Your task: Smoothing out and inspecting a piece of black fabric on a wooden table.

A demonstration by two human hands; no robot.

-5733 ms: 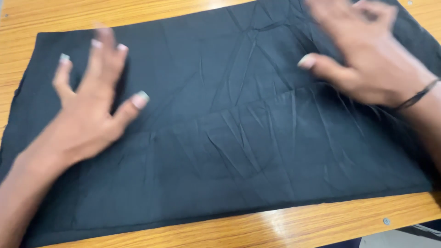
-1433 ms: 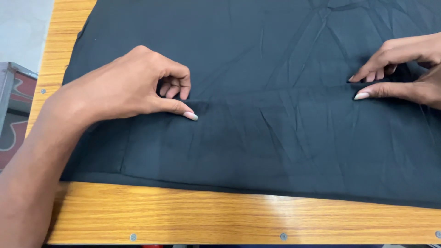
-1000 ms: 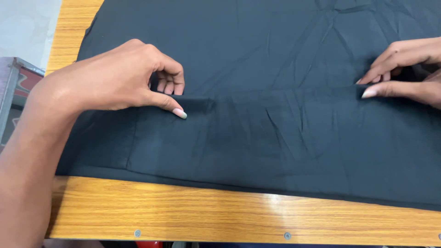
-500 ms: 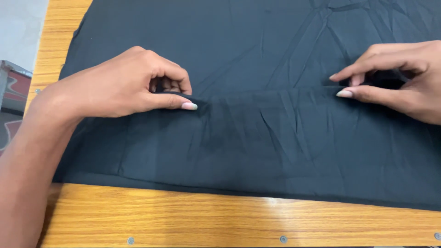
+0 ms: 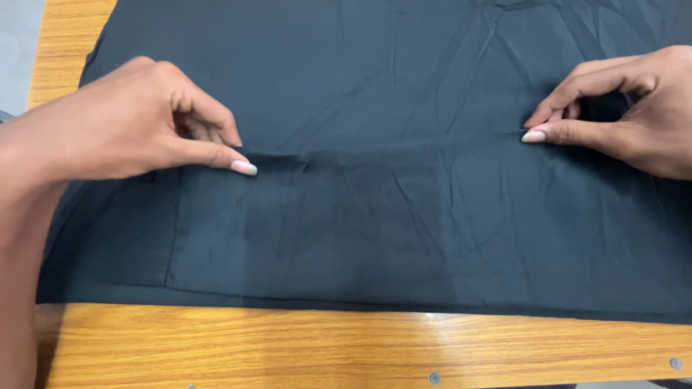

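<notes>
A dark, creased cloth [image 5: 389,230] lies spread flat over a wooden table [image 5: 360,346] and fills most of the view. My left hand [image 5: 137,119] rests on its left part, thumb and forefinger pinching a small raised fold of the cloth. Over on the right, my right hand [image 5: 627,108] pinches the same fold line between thumb and fingers. A low ridge in the fabric runs between the two hands. The cloth's near edge lies just short of the table's front edge.
A strip of bare wood with small screw heads [image 5: 432,377] runs along the table's front edge. A grey floor [image 5: 18,50] shows past the table's left edge.
Earlier both hands lay flat, smoothing the cloth. Now both pinch a fold line, and over the last second they have shifted a little along it.
</notes>
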